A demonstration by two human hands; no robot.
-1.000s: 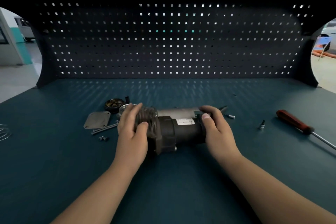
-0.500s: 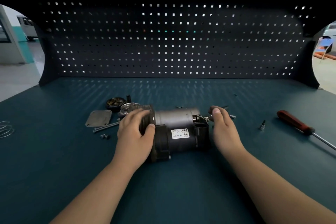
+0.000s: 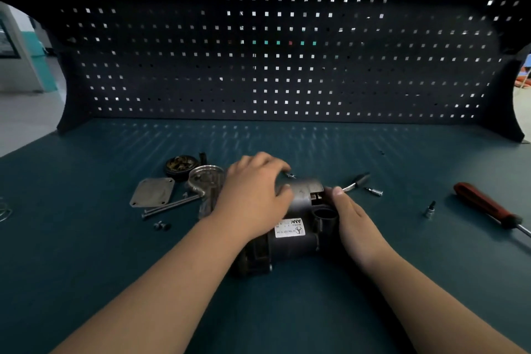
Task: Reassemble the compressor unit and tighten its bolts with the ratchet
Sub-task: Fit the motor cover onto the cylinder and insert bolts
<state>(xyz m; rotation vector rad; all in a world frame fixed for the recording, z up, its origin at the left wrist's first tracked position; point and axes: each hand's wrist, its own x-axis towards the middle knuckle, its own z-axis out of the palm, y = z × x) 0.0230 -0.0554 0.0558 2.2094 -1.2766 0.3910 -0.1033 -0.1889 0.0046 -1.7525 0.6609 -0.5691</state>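
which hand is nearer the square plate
Left. The left hand holds the compressor just right of the plate; the right hand is beyond it, at the compressor's far end.

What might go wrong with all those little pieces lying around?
The round compressor might roll from under the left hand onto the loose bolts beside it and scatter them. The tiny socket by the red-handled tool lies alone, so an arm might sweep it away.
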